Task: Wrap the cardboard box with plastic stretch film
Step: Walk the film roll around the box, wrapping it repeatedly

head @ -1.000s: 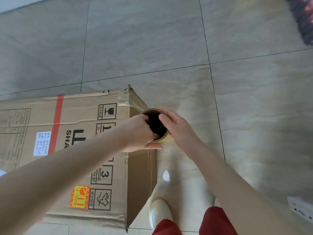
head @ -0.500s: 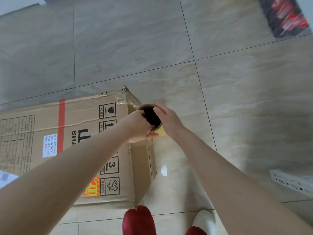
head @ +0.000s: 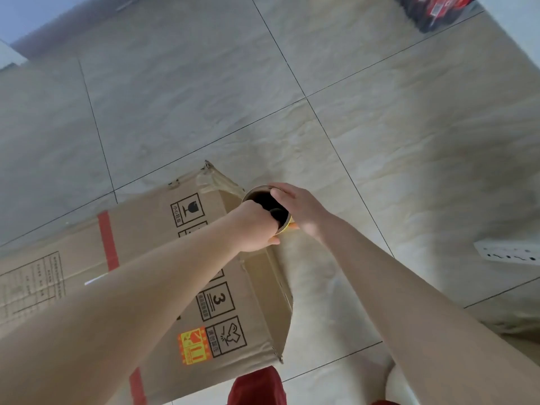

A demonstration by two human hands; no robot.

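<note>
A long brown cardboard box (head: 152, 258) with a red stripe and printed handling symbols lies flat on the tiled floor. At its right end I hold a roll of stretch film (head: 263, 197) upright, its dark cardboard core facing me. My left hand (head: 252, 226) grips the roll's rim with fingers hooked inside the core. On the roll's right side, my right hand (head: 301, 206) curls round the rim. Clear film (head: 216, 182) stretches from the roll to the box's far right corner.
A white power strip (head: 508, 254) lies on the floor at the right. A dark red-patterned object (head: 435, 10) sits at the top right. My red trouser leg (head: 257, 387) and a white shoe (head: 400, 384) are at the bottom, close to the box's end.
The view has swung and tilted, so the box now sits more diagonally. My feet have stepped along the box's end. Both hands keep the same hold on the roll.
</note>
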